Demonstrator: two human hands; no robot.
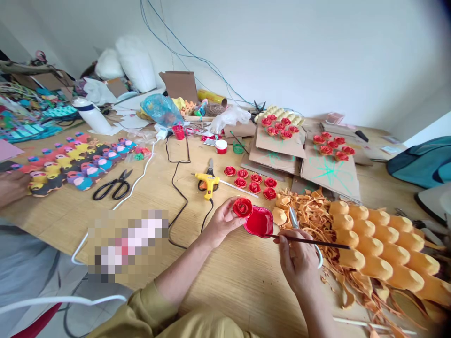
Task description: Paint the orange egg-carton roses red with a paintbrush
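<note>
- Red rose (pixel 242 207), rolled and painted, is pinched at its underside by the fingertips of the left hand (pixel 220 224). It sits upright, above the table and just above the near-left rim of the dish.
- Red dish (pixel 259 223), shallow and wet-looking inside, stands between the two hands. It touches or nearly touches the left fingertips; which of the two cannot be told.
- Thin dark stick (pixel 317 242), possibly a brush, though no bristles can be made out. Its long axis runs nearly level from right to left, and its left tip is at the dish's near-right edge. The rose lies up and to the left of that tip, so the left hand is the nearer to it.
- Right hand (pixel 298 263) has its fingers closed around the stick near the left end, with the knuckles towards the camera.
- Orange egg-carton cups (pixel 380 244) and orange trimmings (pixel 310 211) lie to the right of the right hand.
- Loose red roses (pixel 250 180) lie beyond the dish, with a yellow glue gun (pixel 207 180) to their left.
- Cardboard sheets (pixel 331 171) farther back carry more roses.
- Black scissors (pixel 114 185) lie well to the left on the wooden table (pixel 225 277).
- Another person's hand (pixel 12 185) is at the far left edge, beside coloured foam figures (pixel 70 162).
</note>
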